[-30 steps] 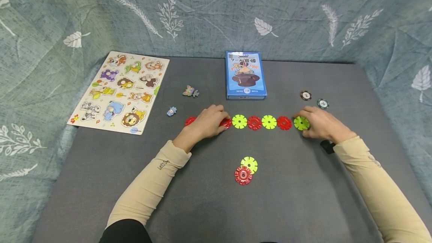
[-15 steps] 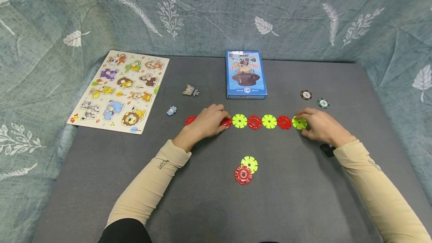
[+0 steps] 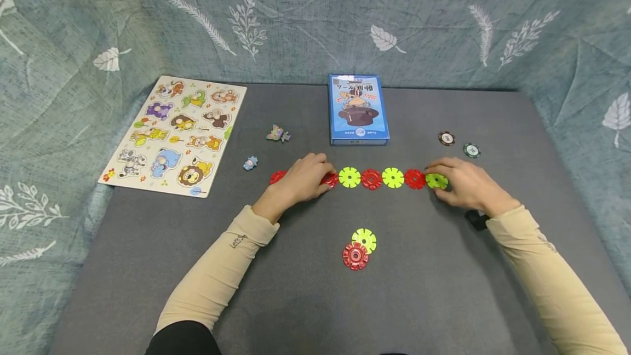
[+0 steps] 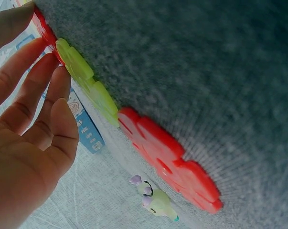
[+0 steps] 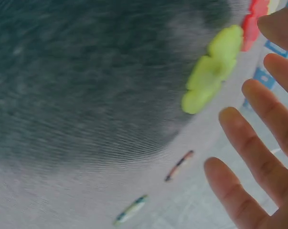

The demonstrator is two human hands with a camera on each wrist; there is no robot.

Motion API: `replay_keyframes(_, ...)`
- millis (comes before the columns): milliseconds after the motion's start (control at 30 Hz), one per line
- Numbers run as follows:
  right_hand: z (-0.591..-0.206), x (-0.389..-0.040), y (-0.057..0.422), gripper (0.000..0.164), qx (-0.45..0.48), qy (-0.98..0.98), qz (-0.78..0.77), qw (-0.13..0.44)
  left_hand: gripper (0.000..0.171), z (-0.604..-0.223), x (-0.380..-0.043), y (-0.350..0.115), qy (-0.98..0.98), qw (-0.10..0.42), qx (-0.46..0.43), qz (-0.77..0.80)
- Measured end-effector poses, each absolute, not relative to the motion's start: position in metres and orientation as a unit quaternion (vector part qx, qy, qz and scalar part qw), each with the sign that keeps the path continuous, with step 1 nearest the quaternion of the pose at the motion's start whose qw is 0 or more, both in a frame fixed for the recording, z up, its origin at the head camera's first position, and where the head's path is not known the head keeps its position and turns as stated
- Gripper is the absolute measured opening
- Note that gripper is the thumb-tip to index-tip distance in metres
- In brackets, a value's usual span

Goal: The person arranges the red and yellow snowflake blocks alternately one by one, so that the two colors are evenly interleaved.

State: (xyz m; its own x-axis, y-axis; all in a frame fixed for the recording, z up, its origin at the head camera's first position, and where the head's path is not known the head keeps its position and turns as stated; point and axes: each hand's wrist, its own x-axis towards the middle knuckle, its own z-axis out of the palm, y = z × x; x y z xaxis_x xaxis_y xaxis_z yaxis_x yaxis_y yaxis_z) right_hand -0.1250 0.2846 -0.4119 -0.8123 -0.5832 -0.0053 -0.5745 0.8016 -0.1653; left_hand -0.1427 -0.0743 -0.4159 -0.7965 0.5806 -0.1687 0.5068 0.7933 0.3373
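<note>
Red and yellow-green notched plastic discs lie edge to edge in a row across the table. My left hand [image 3: 305,177] pinches a red disc [image 3: 329,179] between thumb and index finger. Beneath that palm, a green disc [image 4: 89,81] and the leftmost red disc [image 4: 170,160] show in the left wrist view. At the row's other end, my right hand [image 3: 465,182] hovers with spread fingers around the last green disc [image 3: 437,181], its thumb close by the neighbouring red disc [image 3: 415,179]. A green disc [image 3: 365,237] partly covered by a red disc [image 3: 355,256] lies nearer me.
A blue card-game box [image 3: 359,111] lies behind the row. To the left is an animal puzzle board [image 3: 224,141], with small figurines [image 3: 250,162] beside it. Two poker chips [image 3: 471,150] lie beyond my right hand. A patterned cloth [image 3: 315,21] hangs behind the table.
The end green disc has slid left against the red disc beside it. My right hand has shifted left with it, its fingers now at the joint. The left hand stays put.
</note>
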Motion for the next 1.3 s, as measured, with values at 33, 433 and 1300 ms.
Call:
replay_keyframes(33,-0.411,-0.125,0.283,0.035,-0.313,0.946,-0.079,0.017,0.032,-0.416,-0.143,-0.074,0.938,0.133,0.29,0.139)
replay_keyframes(433,-0.406,-0.101,0.234,0.031,-0.433,0.897,-0.084,-0.04,0.032,-0.416,-0.143,-0.076,0.936,0.129,0.294,0.144)
replay_keyframes(1300,-0.415,-0.037,0.136,0.033,-0.616,0.787,-0.032,0.002,0.031,-0.417,-0.142,-0.076,0.937,0.124,0.296,0.141)
